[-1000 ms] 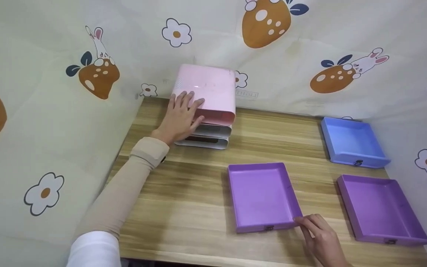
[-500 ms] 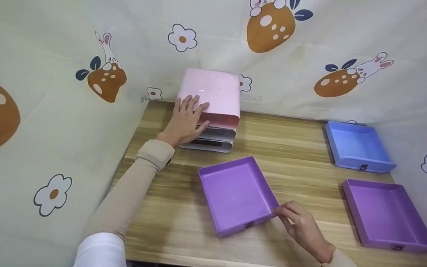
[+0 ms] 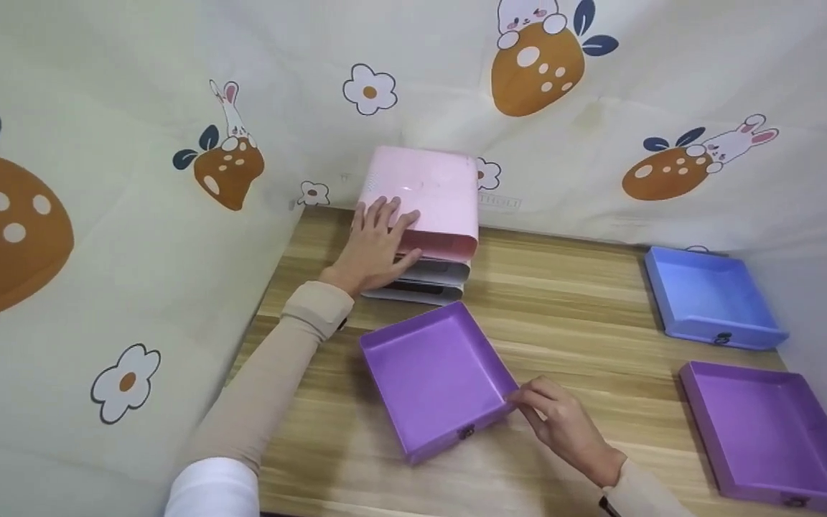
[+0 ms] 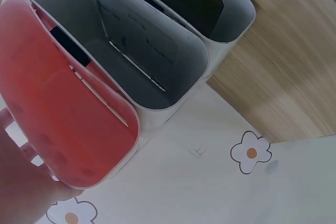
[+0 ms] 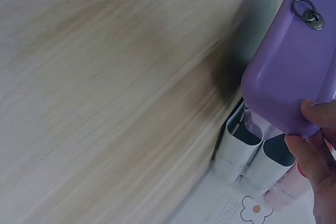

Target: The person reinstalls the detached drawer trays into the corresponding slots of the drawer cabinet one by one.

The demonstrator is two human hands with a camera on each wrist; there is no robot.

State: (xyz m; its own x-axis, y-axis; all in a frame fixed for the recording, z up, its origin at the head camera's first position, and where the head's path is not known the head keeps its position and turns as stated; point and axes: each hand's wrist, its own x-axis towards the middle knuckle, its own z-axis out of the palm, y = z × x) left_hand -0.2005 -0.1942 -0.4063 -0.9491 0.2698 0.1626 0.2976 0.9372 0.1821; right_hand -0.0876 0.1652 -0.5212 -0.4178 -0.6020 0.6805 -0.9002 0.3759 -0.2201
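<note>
My left hand [image 3: 374,248] rests on the top of a pink drawer cabinet shell [image 3: 424,187], fingers spread near its front left edge. Three stacked slots in the cabinet face forward without drawers; the left wrist view shows the red-pink upper slot [image 4: 68,98] and the grey middle slot [image 4: 131,40]. My right hand [image 3: 564,424] pinches the front right corner of a purple drawer [image 3: 438,380] between thumb and fingers. This drawer is turned at an angle, its far corner close below the cabinet's front. A small metal ring pull [image 5: 307,13] sits on its front.
A blue drawer [image 3: 715,294] lies at the back right of the wooden table [image 3: 557,287]. In front of it is a second purple drawer [image 3: 765,424]. Printed cloth walls [image 3: 442,79] with flowers and rabbits stand behind and at both sides.
My right hand has carried the purple drawer leftward and turned it, bringing its far corner nearer to the cabinet. The left hand stays on the cabinet top. The head view has shifted slightly.
</note>
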